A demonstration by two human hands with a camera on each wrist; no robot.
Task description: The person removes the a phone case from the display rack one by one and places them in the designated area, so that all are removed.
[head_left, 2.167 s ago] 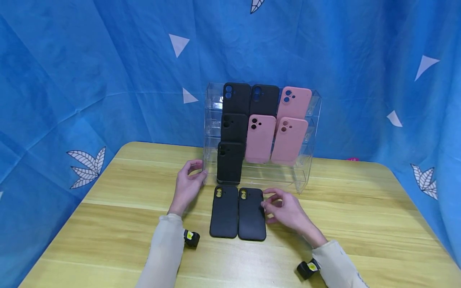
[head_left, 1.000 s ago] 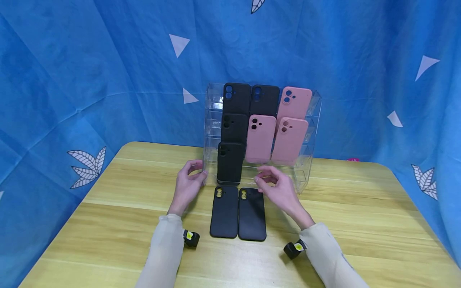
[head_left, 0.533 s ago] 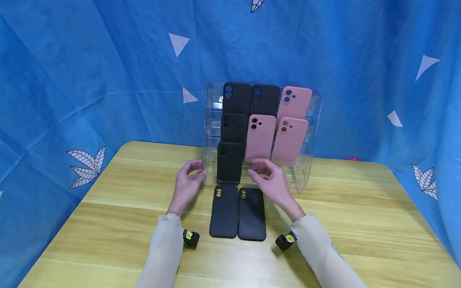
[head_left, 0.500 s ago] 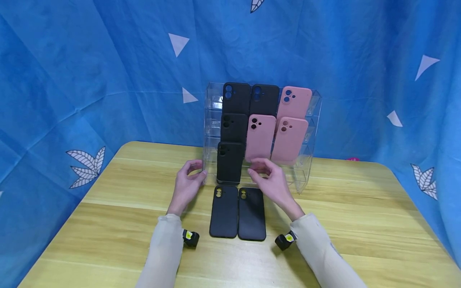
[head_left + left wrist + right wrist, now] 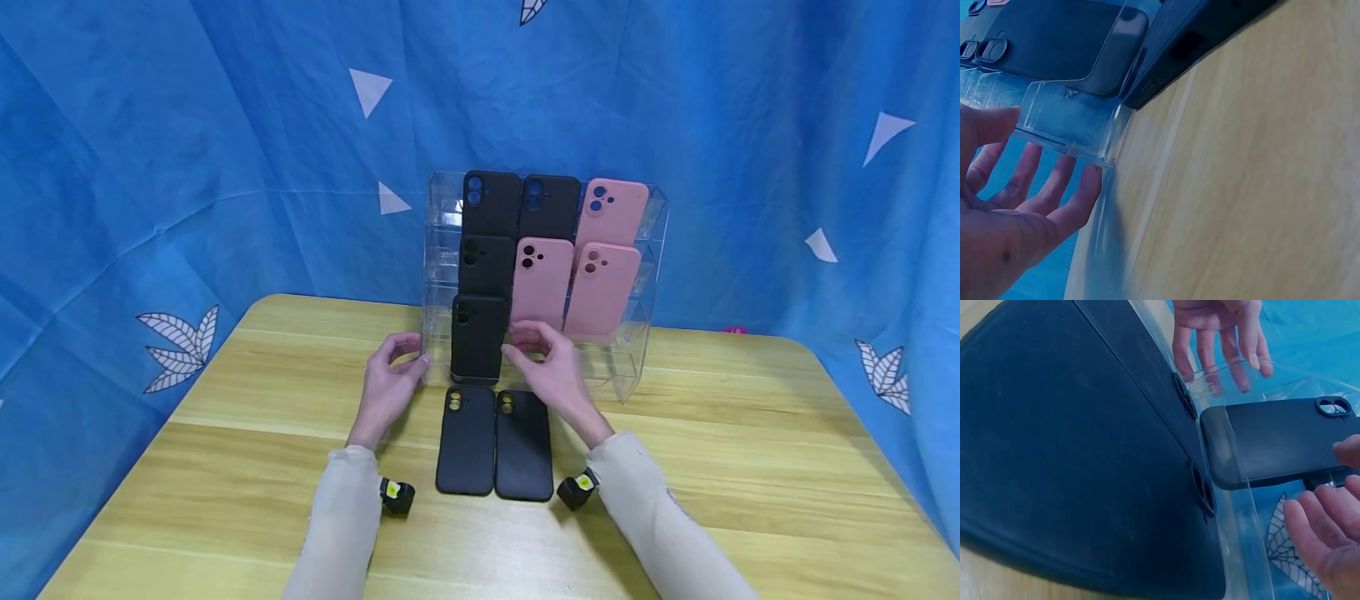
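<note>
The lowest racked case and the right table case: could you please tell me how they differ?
The racked case stands in the clear rack; the table case lies flat. The right hand has its fingers beside the racked case, clear of the table case. Both are black with rounded corners.

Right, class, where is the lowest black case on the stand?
In the head view, the lowest black case sits left of centre in the clear stand, between the left hand and the right hand.

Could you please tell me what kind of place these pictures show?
Probably an improvised recording spot rather than a real shop: a patterned blue cloth hangs behind a wooden table, where a transparent rack displays phone cases.
</note>
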